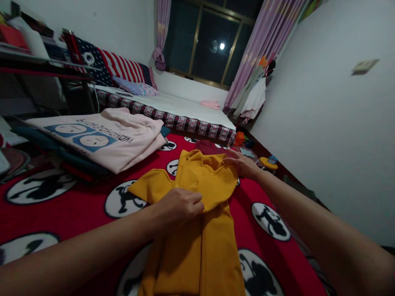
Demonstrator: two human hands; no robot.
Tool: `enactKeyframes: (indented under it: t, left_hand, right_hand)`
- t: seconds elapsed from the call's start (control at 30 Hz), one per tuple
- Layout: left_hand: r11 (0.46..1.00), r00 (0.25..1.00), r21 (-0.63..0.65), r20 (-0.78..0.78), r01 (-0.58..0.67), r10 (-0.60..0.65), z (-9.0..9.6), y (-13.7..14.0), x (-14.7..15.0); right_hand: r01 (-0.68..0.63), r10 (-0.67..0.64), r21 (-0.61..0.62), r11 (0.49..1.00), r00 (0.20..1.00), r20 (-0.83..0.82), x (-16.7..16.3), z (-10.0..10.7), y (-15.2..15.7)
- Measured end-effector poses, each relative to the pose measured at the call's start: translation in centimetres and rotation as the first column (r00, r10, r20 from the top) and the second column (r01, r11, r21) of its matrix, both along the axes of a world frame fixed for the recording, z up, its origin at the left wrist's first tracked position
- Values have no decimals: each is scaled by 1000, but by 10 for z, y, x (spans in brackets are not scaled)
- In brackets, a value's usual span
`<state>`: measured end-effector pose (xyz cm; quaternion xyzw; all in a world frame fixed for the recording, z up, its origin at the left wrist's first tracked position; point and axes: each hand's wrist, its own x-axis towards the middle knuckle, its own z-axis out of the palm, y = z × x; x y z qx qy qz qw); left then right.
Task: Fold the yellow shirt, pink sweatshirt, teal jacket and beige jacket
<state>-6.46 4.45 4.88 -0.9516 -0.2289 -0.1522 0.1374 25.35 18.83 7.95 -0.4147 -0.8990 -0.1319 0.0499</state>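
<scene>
A mustard-yellow sweatshirt [212, 181] lies partly folded on the red blanket [247, 193], its neck end pointing away from me. Near its middle, my left hand [182, 203] is closed, with the fabric pinched in its fingers. At the far right edge by the neckline, my right hand [242, 162] grips the cloth, its fingers bent over the edge. Part of the fabric sticks out to the left as a pointed flap. Just behind the neck end lies a dark red garment [208, 147], partly hidden by the yellow one.
Left of the sweatshirt is a stack of folded clothes, with a pale pink printed top [129, 131] uppermost. Further back stands a bed [185, 105] with a pink folded cloth [210, 104] on it. A cluttered desk [46, 68] is at left; an orange stool [268, 163] stands at right.
</scene>
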Motion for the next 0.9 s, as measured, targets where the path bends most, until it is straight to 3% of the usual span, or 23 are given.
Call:
enactKeyframes:
  t: [0.1,0.23,0.37,0.43,0.57,0.67,0.73,0.8,0.9]
  left_hand:
    - [990,994,-102,39,-96,100,-4,0,-3]
    - [930,953,-316,170,-189,251,0,4,-12]
    - [809,862,-532,258,-250,436,5,8,-23]
    - [739,809,-623,281,-255,516,5,11,-27]
    - [609,710,-747,275,-267,648,-6,19,-37]
    - [466,624,-846,223,-258,749,-21,24,-43]
    - [394,594,-895,202,-211,778,-29,26,-46]
    - [411,588,-887,222,-210,778,-32,29,-50]
    - [548,555,-720,270,-426,787,-25,35,-58]
  right_hand:
    - [-8,9,-39,999,1000,13,-1,5,6]
    - [19,-24,-185,983,999,-23,2,12,17]
    - [28,-124,-430,902,972,-197,4,14,31]
    - [90,-249,-474,876,926,-285,-1,11,37]
    - [381,-496,-376,844,822,-280,-24,-1,43]
    - [618,-642,-175,766,733,-223,-46,-12,41]
    - [692,-687,-64,719,695,-212,-59,-17,38]
    - [719,-705,-11,695,678,-208,-68,-21,34]
    - [737,-716,23,676,664,-218,-75,-23,30]
